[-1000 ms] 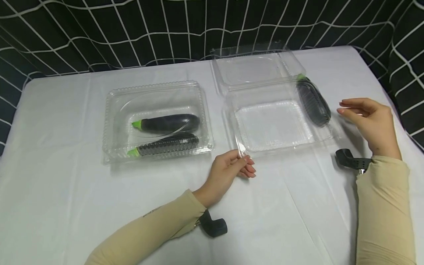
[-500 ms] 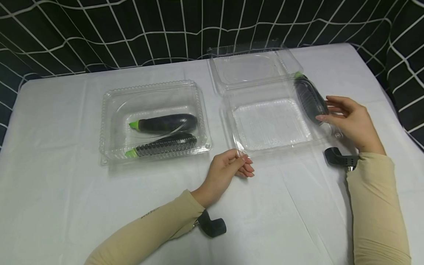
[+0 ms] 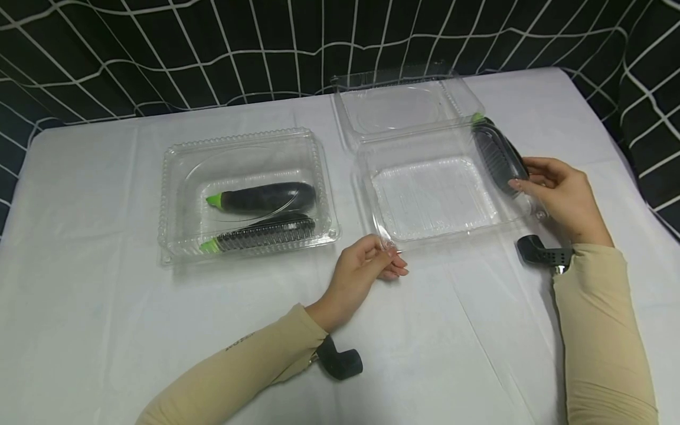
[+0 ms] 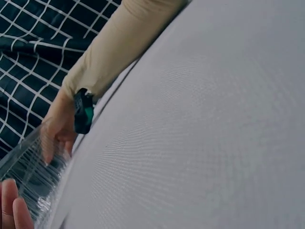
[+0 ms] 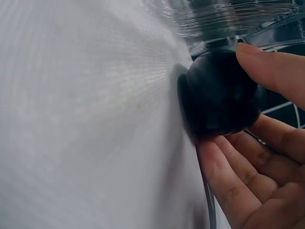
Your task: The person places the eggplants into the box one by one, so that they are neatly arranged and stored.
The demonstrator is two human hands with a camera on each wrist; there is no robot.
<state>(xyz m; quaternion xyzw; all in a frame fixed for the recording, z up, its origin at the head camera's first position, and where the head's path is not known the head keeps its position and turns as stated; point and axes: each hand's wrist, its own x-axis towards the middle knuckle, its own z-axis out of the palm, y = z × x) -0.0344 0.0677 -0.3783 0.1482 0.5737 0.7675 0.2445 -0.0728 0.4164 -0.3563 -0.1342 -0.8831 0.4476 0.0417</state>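
Observation:
My right hand [image 3: 568,198] grips the rounded end of a dark eggplant [image 3: 496,156], thumb on one side and fingers on the other. That eggplant lies along the right side of an open clear plastic clamshell container [image 3: 432,200], its green stem end pointing away from me. The right wrist view shows its round dark end [image 5: 224,93] between thumb and fingers, close against the white cloth. At the container's near left corner, my left hand [image 3: 356,274] pinches the rim between thumb and fingers. The container's lid [image 3: 393,109] is folded back behind it.
Left of the open container stands a second clear container [image 3: 186,171] with its lid down. Inside lie two eggplants, one upper [image 3: 268,198] and one lower [image 3: 268,235]. A white cloth [image 3: 255,366] covers the table; dark netting with white cords [image 3: 234,53] hangs along its back.
My right hand has moved left from beside the eggplant and taken hold of its near end. The left hand stays at the container's corner. The eggplant has barely moved.

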